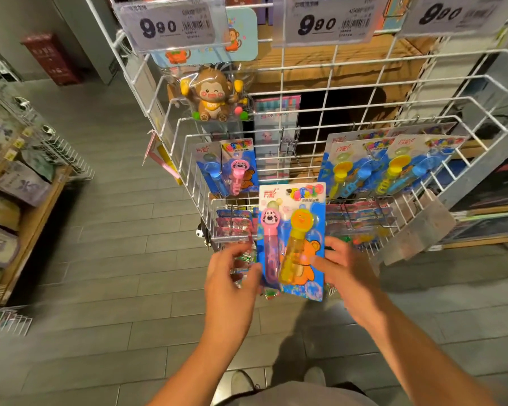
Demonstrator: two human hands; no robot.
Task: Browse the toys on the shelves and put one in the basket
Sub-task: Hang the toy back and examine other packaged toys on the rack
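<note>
A blue blister card of bubble wands, one pink with a dog head and one yellow, is upright in front of the white wire rack. My right hand grips its right edge, thumb across the front. My left hand is at its left edge with curled fingers; whether it touches the card is blurred. More bubble wand cards hang at the rack's left and others at its right. A brown monkey toy hangs higher up. No basket is in view.
Price tags reading 9.90 hang along the rack's top. Lower pegs hold several flat toy packs. A wooden shelf with pouches stands to the left. Grey tiled floor lies below, with my shoes near the bottom edge.
</note>
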